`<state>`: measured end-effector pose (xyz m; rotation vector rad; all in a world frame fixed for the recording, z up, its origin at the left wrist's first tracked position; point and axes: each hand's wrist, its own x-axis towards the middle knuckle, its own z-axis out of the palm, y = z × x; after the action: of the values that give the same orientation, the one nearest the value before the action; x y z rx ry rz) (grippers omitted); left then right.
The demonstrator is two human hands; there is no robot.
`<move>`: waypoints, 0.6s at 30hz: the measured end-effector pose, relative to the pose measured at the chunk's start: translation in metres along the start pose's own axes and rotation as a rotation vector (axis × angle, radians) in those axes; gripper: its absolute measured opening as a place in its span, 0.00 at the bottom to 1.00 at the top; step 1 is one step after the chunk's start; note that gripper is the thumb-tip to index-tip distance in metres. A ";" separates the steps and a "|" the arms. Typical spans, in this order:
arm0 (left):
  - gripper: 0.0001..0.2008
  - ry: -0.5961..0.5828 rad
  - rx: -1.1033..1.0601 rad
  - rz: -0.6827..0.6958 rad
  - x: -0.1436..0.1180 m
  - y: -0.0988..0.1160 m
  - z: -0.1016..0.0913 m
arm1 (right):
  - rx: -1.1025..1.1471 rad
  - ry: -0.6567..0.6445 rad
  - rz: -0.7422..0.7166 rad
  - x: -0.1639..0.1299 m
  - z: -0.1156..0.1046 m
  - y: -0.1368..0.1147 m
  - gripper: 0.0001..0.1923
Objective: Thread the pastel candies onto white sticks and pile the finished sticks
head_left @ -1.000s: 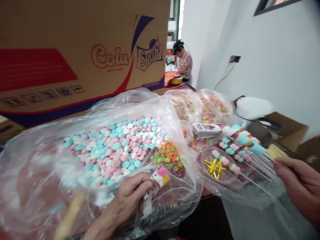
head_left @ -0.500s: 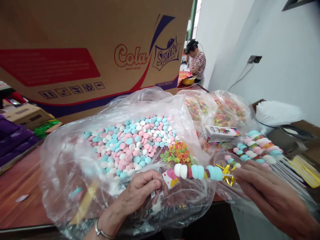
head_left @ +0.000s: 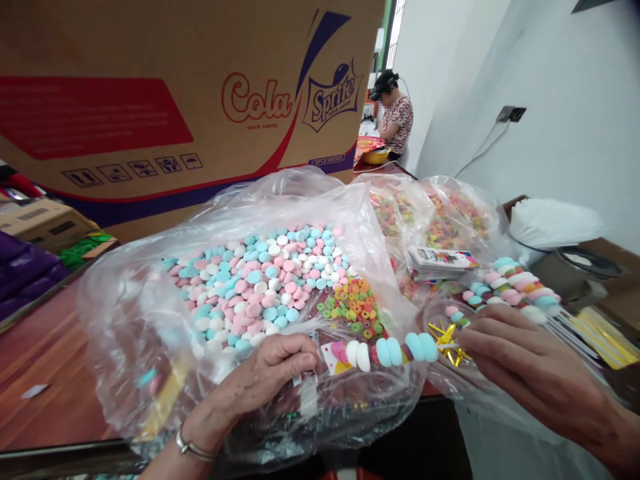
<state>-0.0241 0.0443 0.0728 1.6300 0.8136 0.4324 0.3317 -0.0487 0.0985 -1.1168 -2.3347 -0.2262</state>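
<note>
Two words on the carton (head_left: 150, 100) — "Cola", "Sprite" — left hand (head_left: 270, 373) pinching a card (head_left: 334, 357), right hand (head_left: 520, 370) gripping the skewer (head_left: 395, 350).

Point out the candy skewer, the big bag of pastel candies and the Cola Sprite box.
candy skewer (head_left: 395, 350), head view, blue pieces mid-stick
big bag of pastel candies (head_left: 260, 287), head view, candy pile
Cola Sprite box (head_left: 200, 100), head view, front face

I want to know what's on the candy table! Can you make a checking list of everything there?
Surface: brown wooden table, mostly covered.
Job's things: candy skewer with white and blue sweets; small printed card.
Clutter: big bag of pastel candies, ring candy bags, finished skewers, gold twist ties, cardboard box.
Hands: left hand pinches the card; right hand holds the skewer.
Cables: wire from wall socket.
Surroundings: white wall; another person seated behind.
</note>
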 end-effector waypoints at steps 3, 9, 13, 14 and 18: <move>0.12 -0.039 0.043 -0.008 0.000 -0.003 -0.002 | 0.037 -0.033 -0.018 0.007 -0.002 -0.001 0.09; 0.12 -0.122 0.152 0.028 0.002 0.000 -0.004 | 0.061 -0.044 -0.042 0.019 -0.005 -0.003 0.08; 0.12 -0.127 0.209 0.052 0.003 0.001 -0.005 | 0.119 -0.044 0.010 0.023 -0.001 -0.004 0.07; 0.12 -0.129 0.221 0.054 0.003 0.000 -0.005 | 0.146 -0.050 0.033 0.024 0.000 -0.004 0.07; 0.12 -0.119 0.225 0.042 0.003 -0.002 -0.005 | 0.213 -0.088 0.091 0.023 0.007 -0.005 0.06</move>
<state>-0.0259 0.0504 0.0714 1.8654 0.7600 0.2778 0.3137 -0.0336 0.1057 -1.1430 -2.3132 0.1047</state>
